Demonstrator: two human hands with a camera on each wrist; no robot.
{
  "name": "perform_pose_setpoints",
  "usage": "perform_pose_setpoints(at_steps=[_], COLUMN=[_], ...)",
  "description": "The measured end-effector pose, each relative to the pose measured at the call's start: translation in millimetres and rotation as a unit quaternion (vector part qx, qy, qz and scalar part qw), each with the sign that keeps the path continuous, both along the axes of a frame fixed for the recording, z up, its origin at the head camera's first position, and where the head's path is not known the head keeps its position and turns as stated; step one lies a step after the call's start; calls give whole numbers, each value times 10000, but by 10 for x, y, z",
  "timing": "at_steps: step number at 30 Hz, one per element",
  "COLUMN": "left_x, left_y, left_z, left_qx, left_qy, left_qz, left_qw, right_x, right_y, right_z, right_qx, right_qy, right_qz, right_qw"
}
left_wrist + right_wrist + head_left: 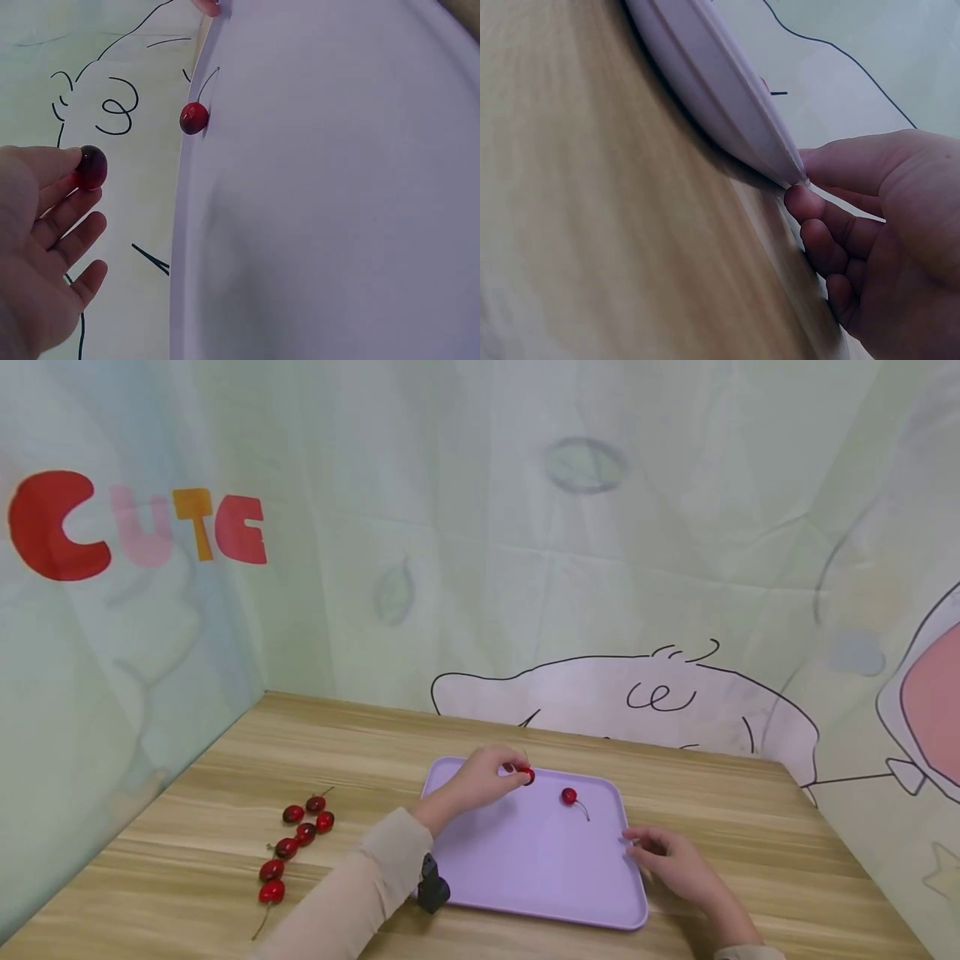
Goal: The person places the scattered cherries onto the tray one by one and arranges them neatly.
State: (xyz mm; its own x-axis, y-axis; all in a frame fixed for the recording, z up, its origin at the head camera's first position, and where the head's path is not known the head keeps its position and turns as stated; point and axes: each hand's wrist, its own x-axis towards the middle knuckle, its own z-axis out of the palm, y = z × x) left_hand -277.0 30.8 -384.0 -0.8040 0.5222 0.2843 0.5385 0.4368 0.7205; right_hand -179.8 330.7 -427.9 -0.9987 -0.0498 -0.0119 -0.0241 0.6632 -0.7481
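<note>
My left hand (487,777) is over the far part of a lilac tray (525,860), pinching a dark red cherry (92,168) between thumb and fingertip. The other fingers of that hand are loosely bent in the left wrist view. A second cherry (569,796), its thin stem pointing toward the near right, lies on the tray near the far right corner. At the tray's right side, my right hand (678,867) pinches the rim (791,169) between thumb and finger, the remaining fingers curled beneath.
Left of the tray, several cherries (287,847) lie in a crooked row on the wooden table (172,877), a few with stems showing. A printed curtain (480,568) closes off the back and sides. A black device (431,885) sits on my left wrist, above the tray's near left corner.
</note>
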Motion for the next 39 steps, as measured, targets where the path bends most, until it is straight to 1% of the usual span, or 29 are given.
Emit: perform_pose_setpoints(at_steps=[3, 10, 14, 18, 23, 26, 34, 39], left_x=[-2, -14, -23, -27, -38, -61, -123, -145], left_y=[75, 195, 248, 299, 345, 362, 390, 406], left_z=[-39, -145, -179, -181, -189, -216, -289, -317], left_qx=[-39, -13, -80, -185, -247, -245, -420, -425], left_qy=[-61, 95, -24, -208, -546, -669, -611, -646], left_qz=[-20, -121, -85, -26, 81, 110, 65, 22], left_qw=[10000, 9999, 9999, 9996, 9982, 9974, 9972, 9970], right_x=[-1, 0, -1, 1, -1, -4, -13, -11], right_y=[0, -4, -5, -4, 8, 16, 24, 24], right_z=[0, 4, 9, 14, 12, 5, 0, 6], right_qx=[9, 12, 1, -18, -19, -1, -16, 9], right_qy=[13, 73, 108, 82, 119, 174, 183, 198], right_qz=[-19, 39, 114, 95, 144, 232, 294, 281], right_qw=[10000, 10000, 9999, 9999, 9998, 9996, 9994, 9994])
